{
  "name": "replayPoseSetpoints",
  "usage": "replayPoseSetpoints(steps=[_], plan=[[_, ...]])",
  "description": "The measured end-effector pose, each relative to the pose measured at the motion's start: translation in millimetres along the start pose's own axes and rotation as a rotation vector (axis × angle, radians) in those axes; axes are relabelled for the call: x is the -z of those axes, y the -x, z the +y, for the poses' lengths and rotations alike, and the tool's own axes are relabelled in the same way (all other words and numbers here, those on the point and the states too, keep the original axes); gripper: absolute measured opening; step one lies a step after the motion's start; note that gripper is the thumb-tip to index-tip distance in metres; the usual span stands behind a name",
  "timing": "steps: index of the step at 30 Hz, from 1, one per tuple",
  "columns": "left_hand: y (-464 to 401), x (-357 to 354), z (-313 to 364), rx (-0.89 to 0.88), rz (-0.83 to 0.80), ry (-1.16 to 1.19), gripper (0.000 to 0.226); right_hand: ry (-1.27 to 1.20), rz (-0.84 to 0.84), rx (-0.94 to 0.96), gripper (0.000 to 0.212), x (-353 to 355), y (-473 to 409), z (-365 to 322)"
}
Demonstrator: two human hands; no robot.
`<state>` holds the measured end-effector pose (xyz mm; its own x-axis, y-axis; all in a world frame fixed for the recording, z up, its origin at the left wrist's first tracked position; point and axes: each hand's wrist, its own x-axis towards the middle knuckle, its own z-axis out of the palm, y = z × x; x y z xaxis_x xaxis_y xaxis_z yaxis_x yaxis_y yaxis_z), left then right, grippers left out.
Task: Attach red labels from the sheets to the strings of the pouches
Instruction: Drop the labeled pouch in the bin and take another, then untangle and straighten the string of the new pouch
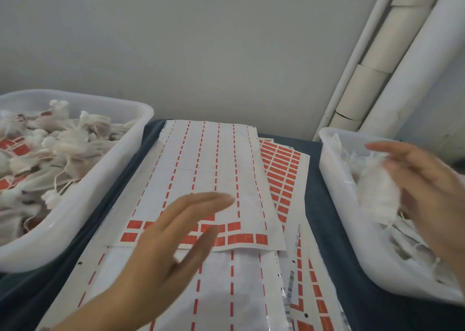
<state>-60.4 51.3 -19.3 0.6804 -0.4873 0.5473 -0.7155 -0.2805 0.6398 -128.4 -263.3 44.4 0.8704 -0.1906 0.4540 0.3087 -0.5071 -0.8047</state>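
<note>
Left hand (173,232) is held flat, fingers straight, above label sheets (216,169); a white pouch (375,187) is gripped by right hand (425,187); dark-covered bench (322,205), grey wall (201,41).

Plain grey wall (201,41), white pipes (402,54) in the right corner, dark blue tabletop (314,179)

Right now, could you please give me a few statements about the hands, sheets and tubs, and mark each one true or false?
1. The right hand holds a white pouch over the right tub. True.
2. The left hand grips a pouch. False: its straight fingers are spread over the top label sheet, holding nothing.
3. The left tub holds pouches with red labels. True.
4. The top label sheet is still full. False: only two rows of red labels remain at its near end.
</note>
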Motion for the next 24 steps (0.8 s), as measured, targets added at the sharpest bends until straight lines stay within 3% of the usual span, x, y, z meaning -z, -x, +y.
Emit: replayPoseSetpoints(steps=[3, 6, 8, 10, 13, 15, 18, 21, 24], plan=[[-30.1, -16.8, 16.1, 0.217, -0.083, 0.152, 0.054, -0.096, -0.328, -0.016, 0.02, -52.7, -5.0, -19.7], [-40.1, -31.0, 9.9, 0.32, -0.24, 0.274, 0.058, -0.098, -0.465, -0.121, 0.024, -102.0, -4.3, -10.7], [-38.5, -36.0, -7.0, 0.415, -0.319, 0.31, 0.037, -0.149, -0.401, -0.179, 0.022, -129.2, -2.8, -4.2], [-34.0, -41.8, -22.4, 0.508, -0.22, 0.28, 0.014, -0.202, -0.281, -0.246, 0.017, -148.9, 0.2, 8.8], [-22.8, -47.3, -44.4, 0.627, 0.034, 0.306, 0.012, -0.236, -0.221, -0.341, 0.026, -165.3, 6.2, 25.7], [-16.6, -47.1, -51.0, 0.676, 0.097, 0.298, 0.015, -0.147, -0.216, -0.345, 0.016, -169.1, 11.7, 34.9], [-8.8, -47.1, -57.0, 0.713, 0.073, 0.316, 0.025, -0.067, -0.14, -0.367, 0.002, -168.8, 16.0, 44.9], [-6.3, -45.9, -54.3, 0.667, 0.006, 0.469, 0.029, -0.102, -0.104, -0.364, 0.017, -166.7, 14.9, 43.9], [-9.0, -45.3, -47.7, 0.557, -0.102, 0.465, 0.022, -0.215, -0.22, -0.364, 0.02, -167.5, 16.4, 34.8]])
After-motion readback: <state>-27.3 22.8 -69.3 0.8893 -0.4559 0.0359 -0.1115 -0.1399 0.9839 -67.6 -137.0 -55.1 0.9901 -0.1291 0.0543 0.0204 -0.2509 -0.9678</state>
